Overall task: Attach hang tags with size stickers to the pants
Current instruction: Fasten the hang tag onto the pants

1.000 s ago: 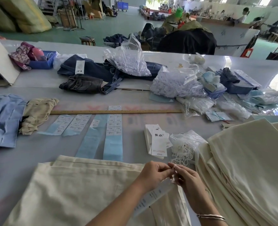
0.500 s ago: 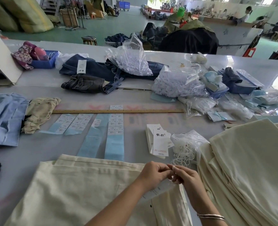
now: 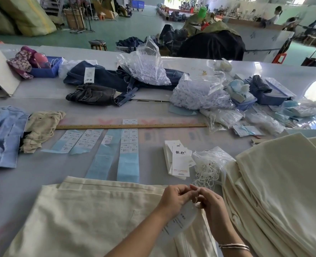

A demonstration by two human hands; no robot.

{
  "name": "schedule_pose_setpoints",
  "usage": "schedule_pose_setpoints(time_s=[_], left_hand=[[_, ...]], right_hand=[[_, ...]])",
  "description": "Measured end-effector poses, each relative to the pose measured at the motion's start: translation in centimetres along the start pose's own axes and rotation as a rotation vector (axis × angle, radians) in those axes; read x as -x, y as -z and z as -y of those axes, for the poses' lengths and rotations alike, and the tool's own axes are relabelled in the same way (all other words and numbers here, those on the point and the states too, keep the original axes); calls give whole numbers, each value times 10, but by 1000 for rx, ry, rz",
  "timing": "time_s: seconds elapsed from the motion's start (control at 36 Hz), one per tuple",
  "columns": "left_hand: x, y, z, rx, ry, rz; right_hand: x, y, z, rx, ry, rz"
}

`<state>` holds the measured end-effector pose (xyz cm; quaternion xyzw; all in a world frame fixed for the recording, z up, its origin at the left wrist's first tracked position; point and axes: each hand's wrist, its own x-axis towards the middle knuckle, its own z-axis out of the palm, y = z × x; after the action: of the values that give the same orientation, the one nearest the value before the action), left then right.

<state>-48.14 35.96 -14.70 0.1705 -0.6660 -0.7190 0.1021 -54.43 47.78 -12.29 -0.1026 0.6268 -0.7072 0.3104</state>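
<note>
Since the earlier frame the hang tag [image 3: 181, 221] has swung lower beneath the hands, though both hands keep their place over the cream pants [image 3: 90, 216]. Left hand [image 3: 173, 198] and right hand [image 3: 209, 202] meet fingertip to fingertip, each pinching the white string [image 3: 195, 198] at the tag's top. Its long axis runs diagonally, upper end at the fingers, lower end pointing down-left toward the left forearm. It hangs over the right edge of the pants, whose waistband lies along the far side, parallel to the table [image 3: 32, 169] edge. Just right of the hands sits the stack of folded pants [image 3: 283, 191], close enough to crowd that side. Beyond them lie the spare hang tags [image 3: 179, 160], the bag of strings [image 3: 211, 164] and blue sticker sheets [image 3: 128, 160]; bare tabletop opens leftward.
</note>
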Motion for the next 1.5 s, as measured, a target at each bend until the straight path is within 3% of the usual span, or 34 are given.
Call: schedule_pose_setpoints(time_s=[0.22, 0.69, 0.94, 1.19, 1.36, 1.5], left_hand=[[-3, -4, 1, -18, -17, -15], [-4, 3, -2, -46, -11, 63], [-5, -4, 6, 95, 35, 20], [-5, -13, 10, -52, 67, -95], [-1, -15, -1, -28, 39, -46], [10, 2, 5, -256, 43, 42]], right_hand=[[0, -3, -3, 30, -4, -81], [-6, 9, 1, 79, -133, 101], [-10, 9, -1, 55, -172, 138], [-1, 6, -14, 13, -186, 14], [-3, 5, -8, -39, -205, 32], [-7, 13, -20, -18, -172, -144]])
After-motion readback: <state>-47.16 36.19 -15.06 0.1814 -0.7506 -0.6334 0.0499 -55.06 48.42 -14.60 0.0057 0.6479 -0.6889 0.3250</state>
